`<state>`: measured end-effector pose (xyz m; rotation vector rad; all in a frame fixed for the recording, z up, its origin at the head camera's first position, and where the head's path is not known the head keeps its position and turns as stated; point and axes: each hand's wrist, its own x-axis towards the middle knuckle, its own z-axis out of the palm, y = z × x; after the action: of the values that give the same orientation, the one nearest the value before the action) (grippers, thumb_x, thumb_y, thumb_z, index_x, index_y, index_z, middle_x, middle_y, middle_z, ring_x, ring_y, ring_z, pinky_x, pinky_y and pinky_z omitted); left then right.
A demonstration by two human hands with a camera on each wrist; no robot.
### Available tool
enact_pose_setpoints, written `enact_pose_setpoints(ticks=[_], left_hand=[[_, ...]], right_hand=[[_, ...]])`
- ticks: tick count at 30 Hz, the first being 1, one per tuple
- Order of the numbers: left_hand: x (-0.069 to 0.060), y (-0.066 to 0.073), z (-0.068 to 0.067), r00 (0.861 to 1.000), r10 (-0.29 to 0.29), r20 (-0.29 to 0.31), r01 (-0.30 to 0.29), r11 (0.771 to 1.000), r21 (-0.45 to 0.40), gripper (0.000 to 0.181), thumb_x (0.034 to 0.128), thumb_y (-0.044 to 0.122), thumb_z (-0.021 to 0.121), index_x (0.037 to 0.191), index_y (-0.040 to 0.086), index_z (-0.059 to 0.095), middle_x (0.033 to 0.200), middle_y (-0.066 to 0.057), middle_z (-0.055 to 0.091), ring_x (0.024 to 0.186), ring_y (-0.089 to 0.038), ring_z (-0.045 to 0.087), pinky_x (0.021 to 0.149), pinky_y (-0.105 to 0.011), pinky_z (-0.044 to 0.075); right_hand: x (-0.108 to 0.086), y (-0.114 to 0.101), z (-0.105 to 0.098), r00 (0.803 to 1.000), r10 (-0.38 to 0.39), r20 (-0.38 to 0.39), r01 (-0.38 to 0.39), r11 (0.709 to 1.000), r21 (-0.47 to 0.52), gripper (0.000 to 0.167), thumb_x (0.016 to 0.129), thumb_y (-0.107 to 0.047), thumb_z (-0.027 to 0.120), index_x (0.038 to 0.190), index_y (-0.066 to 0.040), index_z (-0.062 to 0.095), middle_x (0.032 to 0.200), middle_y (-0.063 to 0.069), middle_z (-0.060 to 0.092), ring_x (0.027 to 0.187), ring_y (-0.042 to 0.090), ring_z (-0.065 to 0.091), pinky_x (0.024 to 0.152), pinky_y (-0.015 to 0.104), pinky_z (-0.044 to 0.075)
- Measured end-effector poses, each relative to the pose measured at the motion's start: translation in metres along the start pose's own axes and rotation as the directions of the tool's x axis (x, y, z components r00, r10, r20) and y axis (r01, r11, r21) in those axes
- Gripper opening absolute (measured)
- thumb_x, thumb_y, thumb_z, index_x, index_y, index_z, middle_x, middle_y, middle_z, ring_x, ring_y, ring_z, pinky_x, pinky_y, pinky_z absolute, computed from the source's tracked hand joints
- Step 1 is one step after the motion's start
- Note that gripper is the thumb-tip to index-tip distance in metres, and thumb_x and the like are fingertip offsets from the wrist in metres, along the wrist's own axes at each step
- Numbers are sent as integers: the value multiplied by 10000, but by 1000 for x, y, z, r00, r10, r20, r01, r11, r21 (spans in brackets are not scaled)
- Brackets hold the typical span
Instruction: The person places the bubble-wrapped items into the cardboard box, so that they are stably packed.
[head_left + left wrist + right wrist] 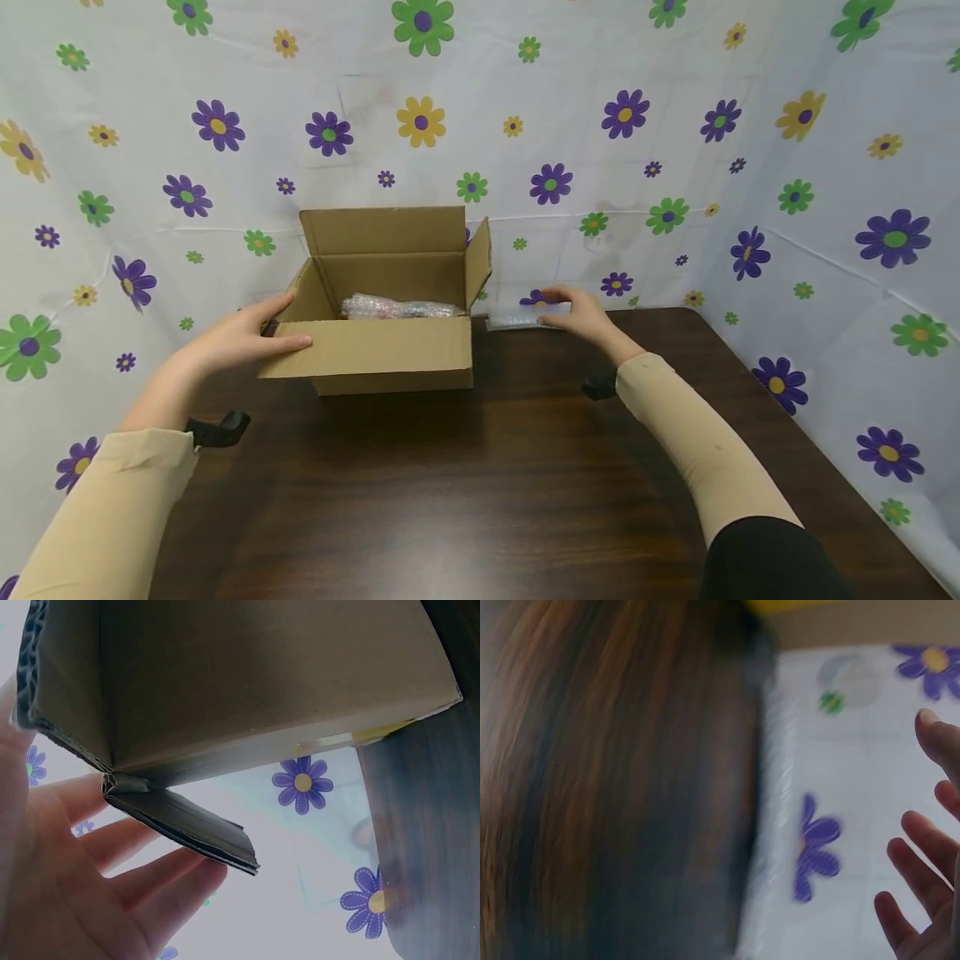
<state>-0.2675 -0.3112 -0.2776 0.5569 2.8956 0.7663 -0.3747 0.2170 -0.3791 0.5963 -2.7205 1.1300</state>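
Observation:
An open cardboard box [393,358] stands on the table, its flaps spread. My left hand [236,337] holds its front left corner, the thumb lying on the front flap [382,346]. In the left wrist view, fingers [124,840] reach along the outside of a side flap [195,825]. Inside the box lies a bubble-wrapped bundle [397,308] with a hint of pink; what it wraps is unclear. My right hand [581,315] hovers by a flat piece of clear bubble wrap [513,319] at the table's back edge, thumb and fingers apart, nothing between them.
The dark wooden table [480,483] meets a white curtain [585,108] printed with flowers at the back, left and right. The box's back flap [386,231] stands upright, and its right flap [477,262] tilts up. Yellow tape [382,733] shows low on the box.

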Motion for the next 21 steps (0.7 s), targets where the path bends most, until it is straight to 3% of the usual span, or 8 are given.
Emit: enact_pose_setpoints(ticks=[8,21], left_hand=[[1,1,-2,1000,-4,-2,4,1000,10,937,906,461,650,1550,25,126,1577,-245,132,1417,-465,142,1077,-651,197],[-1,3,-1,1000,-25,-11,26,999,41,943,896,484,653,1549,30,146,1575,-237,155,1407,-472,170,1072,-652,207]], right_hand=[[10,21,4,999,24,44,-18,991,-132,707,799,-287,805,1391,-35,512,1431,193,470,1335,381,390,1094,524,300],[29,30,9,985,84,154,-41,964,-264,884,727,-462,812,1435,-63,465,1443,169,466,1342,367,387,1093,532,303]])
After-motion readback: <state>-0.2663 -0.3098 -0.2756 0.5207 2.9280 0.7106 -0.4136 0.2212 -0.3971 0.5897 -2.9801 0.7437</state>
